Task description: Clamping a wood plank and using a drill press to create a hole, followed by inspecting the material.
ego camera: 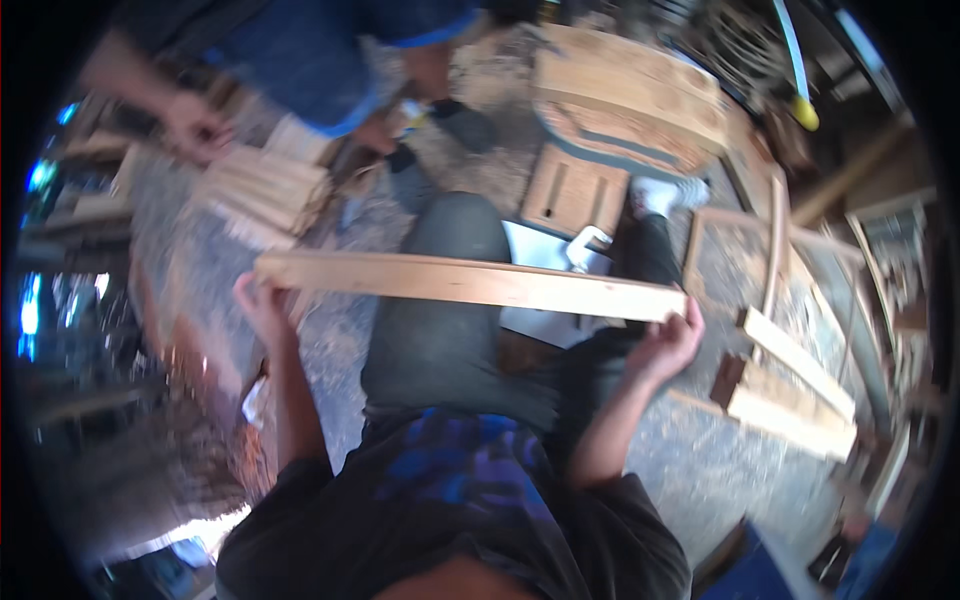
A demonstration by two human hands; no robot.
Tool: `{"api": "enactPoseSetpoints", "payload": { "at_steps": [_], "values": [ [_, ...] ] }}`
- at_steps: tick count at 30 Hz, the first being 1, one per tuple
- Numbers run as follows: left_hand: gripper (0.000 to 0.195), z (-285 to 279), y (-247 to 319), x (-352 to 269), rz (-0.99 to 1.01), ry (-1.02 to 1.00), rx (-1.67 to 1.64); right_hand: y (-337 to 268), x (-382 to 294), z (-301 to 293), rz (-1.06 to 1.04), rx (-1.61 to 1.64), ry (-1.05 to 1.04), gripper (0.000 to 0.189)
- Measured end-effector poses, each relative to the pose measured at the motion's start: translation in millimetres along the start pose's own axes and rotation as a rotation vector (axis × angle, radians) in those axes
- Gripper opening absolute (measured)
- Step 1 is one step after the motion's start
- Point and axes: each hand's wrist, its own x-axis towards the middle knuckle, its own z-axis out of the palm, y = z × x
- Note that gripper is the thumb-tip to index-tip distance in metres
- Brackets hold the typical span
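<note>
A long, flat wooden board (465, 283) spans the space above my thighs. My left hand (266, 304) grips its left end, and my right hand (673, 336) grips its right end from below. Just beyond the board lies a metal plate (551, 247) with a white crank-shaped part (585, 246) on it. Farther out is a wooden panel (574, 191) with two slots, beside a thick wooden block (630, 82) resting on a curved wooden piece.
A co-worker (300, 60) in blue shorts is at the upper left, one hand near stacked wood strips (262, 191). Short wooden pieces (795, 412) lie at my right, near a wooden frame (694, 255). A yellow-tipped strip (805, 112) shows at the upper right.
</note>
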Motion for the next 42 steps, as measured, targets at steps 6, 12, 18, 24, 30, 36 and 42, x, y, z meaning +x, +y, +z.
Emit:
{"api": "enactPoseSetpoints", "payload": {
  "at_steps": [6, 12, 18, 24, 30, 36, 42],
  "values": [
    [0.023, 27.5, 1.1, -4.8, -0.015, -0.021, -0.034, -9.7, 1.6, -11.5, -0.04, 0.023, -0.003, 0.037],
    [0.033, 28.6, 5.6, -6.4, -0.122, -0.005, -0.245, -16.3, -1.9, -9.0, 0.002, 0.046, 0.025, 0.038],
    [0.059, 29.2, -2.8, -0.2, -0.532, -0.05, -0.778, -14.9, 0.5, -41.1, 0.092, 0.176, -0.178, 0.041],
    [0.065, 71.8, 12.9, -14.1, -0.571, -0.012, -0.848, -25.1, -5.9, -77.3, 0.201, 0.309, -0.429, 0.055],
    [0.063, 103.7, 13.8, -3.2, -0.478, 0.163, -0.825, -45.8, -12.7, -99.5, 0.312, 0.063, -0.574, 0.075],
    [0.063, 109.2, 24.9, -2.5, -0.42, 0.185, -0.826, -59.4, -33.7, -80.7, 0.139, -0.769, -0.639, 0.063],
    [0.058, 97.3, 5.7, 4.6, -0.377, 0.208, -0.829, -63.9, -35.1, -76.2, -0.04, -0.836, -0.673, 0.064]
  ]
}}
